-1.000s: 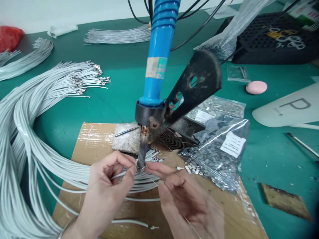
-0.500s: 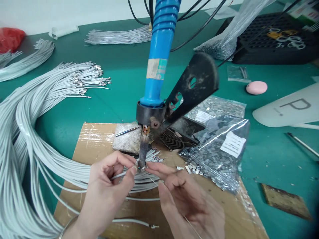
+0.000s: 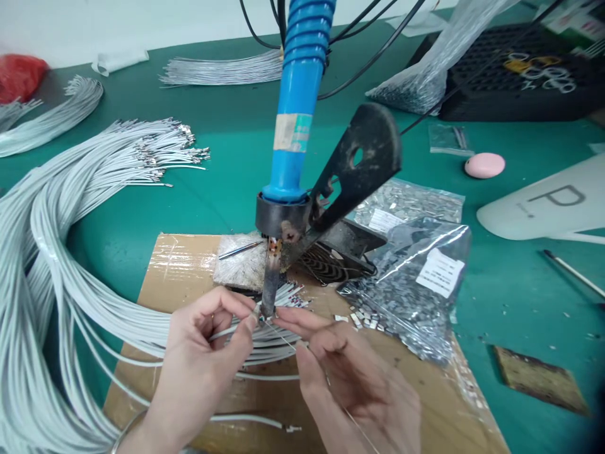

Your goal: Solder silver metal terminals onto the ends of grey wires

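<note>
A blue-handled soldering iron [image 3: 295, 113] stands tip-down in a black metal stand [image 3: 350, 170] over a cardboard sheet [image 3: 189, 271]. My left hand [image 3: 208, 353] pinches the end of a white wire [image 3: 227, 332] right at the iron's tip [image 3: 268, 302]. My right hand [image 3: 350, 378] is closed on a thin strand of solder wire [image 3: 288, 338] and feeds its end to the same spot. Both sets of fingertips almost meet under the tip.
A big loop of white wires [image 3: 57, 252] fills the left of the green table. Clear bags of small metal terminals [image 3: 416, 277] lie to the right, loose terminals [image 3: 362, 320] beside them. A pink oval object [image 3: 484, 165], a black tray [image 3: 510, 69] and a brown pad [image 3: 539, 381] lie further right.
The view has shifted slightly. Both hands stay at the iron's tip, my right hand edging a little to the left.
</note>
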Demonstrator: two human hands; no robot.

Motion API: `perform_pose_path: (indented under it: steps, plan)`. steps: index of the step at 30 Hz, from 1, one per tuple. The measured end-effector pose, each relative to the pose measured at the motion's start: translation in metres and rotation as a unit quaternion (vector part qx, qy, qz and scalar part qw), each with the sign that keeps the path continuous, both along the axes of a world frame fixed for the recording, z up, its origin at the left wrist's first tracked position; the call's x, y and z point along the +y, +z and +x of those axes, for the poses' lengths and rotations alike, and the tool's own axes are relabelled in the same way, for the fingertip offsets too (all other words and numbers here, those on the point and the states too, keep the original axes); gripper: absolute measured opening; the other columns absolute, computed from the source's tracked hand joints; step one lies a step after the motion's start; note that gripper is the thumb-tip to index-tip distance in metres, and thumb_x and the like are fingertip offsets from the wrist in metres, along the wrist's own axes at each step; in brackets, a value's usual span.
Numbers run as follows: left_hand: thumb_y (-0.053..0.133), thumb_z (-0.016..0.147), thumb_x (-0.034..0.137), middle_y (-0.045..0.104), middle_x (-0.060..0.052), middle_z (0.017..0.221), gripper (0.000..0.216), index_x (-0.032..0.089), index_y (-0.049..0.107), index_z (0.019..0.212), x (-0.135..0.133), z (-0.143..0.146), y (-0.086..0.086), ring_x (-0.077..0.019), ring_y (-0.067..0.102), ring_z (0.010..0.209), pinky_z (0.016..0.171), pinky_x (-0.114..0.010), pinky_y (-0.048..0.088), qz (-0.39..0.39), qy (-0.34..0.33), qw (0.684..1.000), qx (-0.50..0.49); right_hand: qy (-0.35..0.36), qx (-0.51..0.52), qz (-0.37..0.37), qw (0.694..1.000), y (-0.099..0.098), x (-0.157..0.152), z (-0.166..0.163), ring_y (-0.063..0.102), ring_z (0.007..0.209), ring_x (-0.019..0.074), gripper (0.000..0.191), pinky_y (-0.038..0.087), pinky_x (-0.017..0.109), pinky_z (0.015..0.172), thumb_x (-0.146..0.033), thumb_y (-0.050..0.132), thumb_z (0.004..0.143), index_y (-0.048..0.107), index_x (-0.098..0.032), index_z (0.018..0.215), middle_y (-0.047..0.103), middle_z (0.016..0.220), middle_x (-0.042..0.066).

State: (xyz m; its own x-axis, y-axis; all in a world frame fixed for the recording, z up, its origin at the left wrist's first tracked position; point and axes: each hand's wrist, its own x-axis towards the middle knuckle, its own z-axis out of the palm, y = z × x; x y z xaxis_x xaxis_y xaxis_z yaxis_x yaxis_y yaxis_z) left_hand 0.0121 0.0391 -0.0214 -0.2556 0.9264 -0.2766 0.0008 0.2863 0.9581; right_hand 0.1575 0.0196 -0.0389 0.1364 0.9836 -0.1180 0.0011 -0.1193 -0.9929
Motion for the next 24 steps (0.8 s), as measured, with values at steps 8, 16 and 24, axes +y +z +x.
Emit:
perform_pose_path:
  steps: [8,16,24]
  plan:
    - [0.080,0.075,0.009,0.074,0.004,0.072,0.014,0.017,0.072,0.067,-0.0011,-0.0011,-0.0006,-0.0024,0.049,0.050,0.047,-0.008,0.036,-0.003,-0.005,1.000,0.005,-0.004,0.003,0.003,1.000,-0.0008,0.0004,-0.0002,0.082,0.101,0.0145,0.024,0.063,0.016,0.087,-0.015,0.064,0.094,0.059,-0.027,0.073,0.085,0.111,0.000]
    - [0.081,0.073,0.010,0.076,0.001,0.075,0.013,0.017,0.073,0.066,-0.0001,-0.0009,0.0001,-0.0039,0.055,0.053,0.049,-0.008,0.040,0.004,0.005,1.000,0.011,-0.007,-0.002,0.019,1.000,-0.0020,0.0003,-0.0006,0.082,0.101,0.0115,0.023,0.061,0.014,0.088,-0.013,0.065,0.092,0.060,-0.028,0.074,0.084,0.110,-0.004]
    - [0.080,0.075,0.010,0.074,0.003,0.072,0.013,0.018,0.072,0.068,-0.0017,-0.0014,-0.0015,-0.0031,0.052,0.051,0.049,-0.008,0.038,0.000,-0.005,1.000,0.016,-0.005,0.015,0.000,1.000,-0.0007,-0.0006,-0.0006,0.082,0.102,0.0144,0.023,0.062,0.017,0.087,-0.015,0.063,0.094,0.060,-0.026,0.074,0.085,0.111,0.000]
